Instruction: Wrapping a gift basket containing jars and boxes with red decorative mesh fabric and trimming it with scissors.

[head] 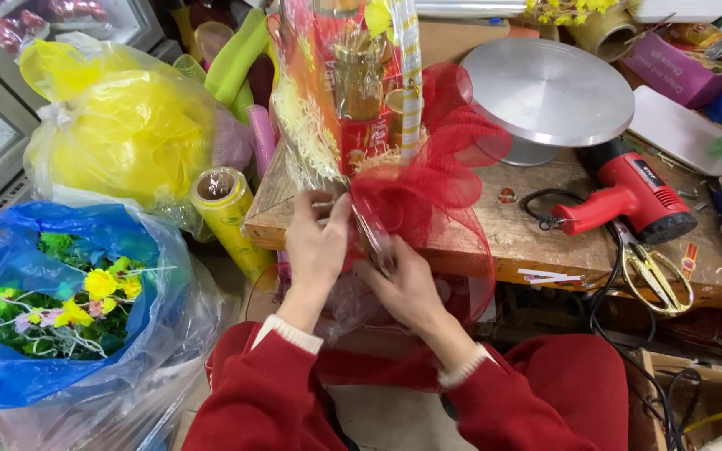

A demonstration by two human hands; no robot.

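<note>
A gift hamper [346, 92] wrapped in clear cellophane stands at the near edge of a wooden workbench [536, 230], with bottles and red boxes inside. A big red mesh bow [432, 171] sits on its front. My left hand [317, 242] pinches the cellophane at the hamper's lower front, just left of the bow. My right hand [407, 284] is below the bow, fingers closed on the gathered cellophane and mesh. Both sleeves are red with cream cuffs.
A silver turntable [549, 92] stands behind the bow. A red heat gun [628, 196] and gold scissors [658, 276] lie on the bench to the right. A yellow film roll [227, 213], a yellow bag [119, 125] and a blue bag of fake flowers [60, 301] crowd the left.
</note>
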